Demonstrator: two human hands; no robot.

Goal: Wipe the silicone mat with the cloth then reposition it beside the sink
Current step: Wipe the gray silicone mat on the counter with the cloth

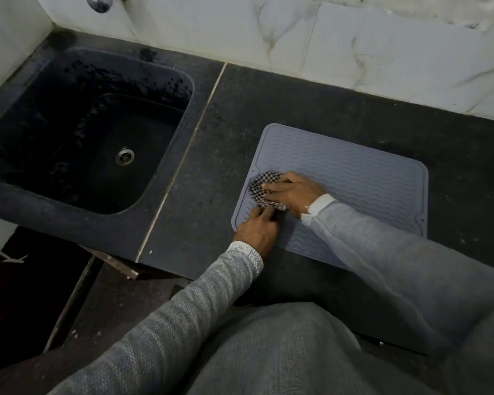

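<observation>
A dark speckled stone counter (pixel 311 115) runs below a white marbled tile wall (pixel 354 47). At its left sits a deep black sink (pixel 77 132). Well apart, to the right, a grey ribbed silicone mat (pixel 354 183) lies flat. On its left part, 2 hands work: the right hand (pixel 294 192) presses a bunched black-and-white checked cloth (pixel 264 185), and the left hand (pixel 257 230) pinches the cloth's near edge.

A home kitchen: a dark stone counter (pixel 240 115) with a sunken black sink (pixel 77 132) at left, marbled white wall tiles (pixel 382 47) at the far side, a chrome tap (pixel 99 2) above.
</observation>
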